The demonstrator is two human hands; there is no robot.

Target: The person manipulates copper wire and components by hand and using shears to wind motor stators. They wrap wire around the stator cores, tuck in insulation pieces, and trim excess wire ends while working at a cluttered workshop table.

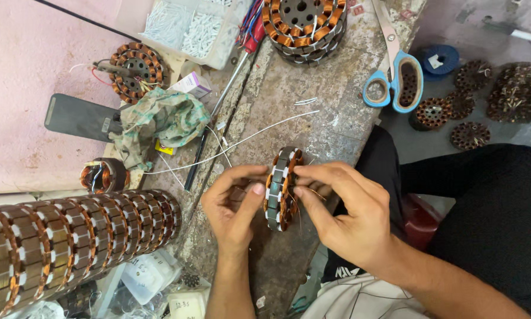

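Observation:
A round motor stator [282, 188] with copper wire coils and white insulators stands on edge over the worn workbench [313, 100], held between both my hands. My left hand [233, 204] grips its left face, thumb pressed against the rim. My right hand [342, 207] pinches the rim and coils from the right with thumb and fingers. Thin copper wire ends stick out beside my right fingers. A long white wire [242, 142] trails across the bench toward the stator.
A row of stacked stators [70, 236] lies at lower left. More stators sit at top centre [304, 23] and upper left [137, 70]. Blue-handled scissors [392, 77], a crumpled cloth [159, 121], a dark phone [79, 117], a tray of white sleeves [189, 29] surround them. Stators lie on the floor [472, 103].

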